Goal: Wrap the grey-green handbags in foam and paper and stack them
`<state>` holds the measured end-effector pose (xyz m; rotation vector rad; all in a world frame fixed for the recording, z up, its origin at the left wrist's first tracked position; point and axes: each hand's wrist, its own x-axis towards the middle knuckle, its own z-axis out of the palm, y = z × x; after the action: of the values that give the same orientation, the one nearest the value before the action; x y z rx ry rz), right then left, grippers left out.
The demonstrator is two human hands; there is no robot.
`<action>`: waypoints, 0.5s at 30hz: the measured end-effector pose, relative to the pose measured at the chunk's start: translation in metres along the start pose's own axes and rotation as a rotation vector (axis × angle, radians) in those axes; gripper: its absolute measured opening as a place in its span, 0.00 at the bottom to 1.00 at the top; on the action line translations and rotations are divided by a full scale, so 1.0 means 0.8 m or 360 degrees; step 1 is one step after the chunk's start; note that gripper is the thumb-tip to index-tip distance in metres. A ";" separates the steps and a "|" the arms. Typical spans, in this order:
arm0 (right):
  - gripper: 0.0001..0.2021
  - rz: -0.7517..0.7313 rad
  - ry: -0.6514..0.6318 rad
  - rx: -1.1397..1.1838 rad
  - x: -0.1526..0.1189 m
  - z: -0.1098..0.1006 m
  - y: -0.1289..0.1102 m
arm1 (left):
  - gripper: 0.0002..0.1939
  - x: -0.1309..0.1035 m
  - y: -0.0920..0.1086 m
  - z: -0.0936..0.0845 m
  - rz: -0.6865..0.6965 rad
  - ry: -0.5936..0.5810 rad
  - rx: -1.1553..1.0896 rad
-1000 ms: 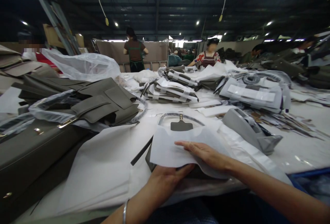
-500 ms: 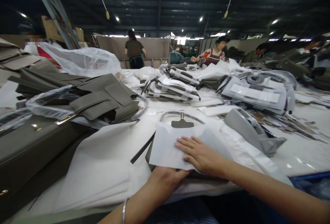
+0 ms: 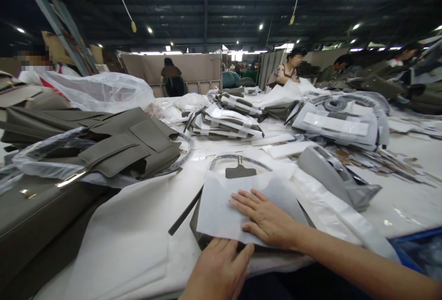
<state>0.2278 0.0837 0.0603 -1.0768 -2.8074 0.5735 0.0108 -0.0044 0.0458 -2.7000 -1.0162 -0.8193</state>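
A white sheet (image 3: 221, 203) lies over a dark olive bag (image 3: 197, 231) at the table's front edge. Above the sheet show the bag's wrapped handle (image 3: 221, 159) and a dark tab (image 3: 241, 171) with gold metal. My right hand (image 3: 264, 217) rests flat on the sheet, fingers spread. At the bag's near edge is my left hand (image 3: 223, 263), its fingertips against the sheet's lower border and partly hidden, thumb apart; whether it pinches anything is unclear. A dark strap (image 3: 185, 211) sticks out to the left.
Olive bags (image 3: 138, 143) pile up at the left beside large white sheets (image 3: 127, 226). Wrapped bags (image 3: 334, 125) and a grey piece (image 3: 331, 175) lie further right. A blue-edged container (image 3: 414, 249) is at the lower right. People work beyond the table.
My left hand has drawn back from under the sheet's edge, and more of its fingers show. My right hand stays on the sheet. The view has shifted slightly.
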 end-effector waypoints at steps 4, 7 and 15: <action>0.30 -0.0050 0.0060 0.0016 0.002 0.008 0.007 | 0.09 0.038 0.008 -0.043 -0.0057 -0.0077 -0.0320; 0.30 -0.0094 0.0136 0.0020 0.003 0.017 0.013 | 0.14 0.073 -0.013 -0.036 -0.0202 -0.0286 -0.0494; 0.22 -0.0039 0.0695 0.0404 -0.012 0.017 0.025 | 0.36 0.047 -0.073 0.033 -0.0386 -0.0500 -0.0452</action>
<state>0.2451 0.0865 0.0404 -0.9756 -2.3004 0.5886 0.0084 0.0701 0.0405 -3.0583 -1.4150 -0.6259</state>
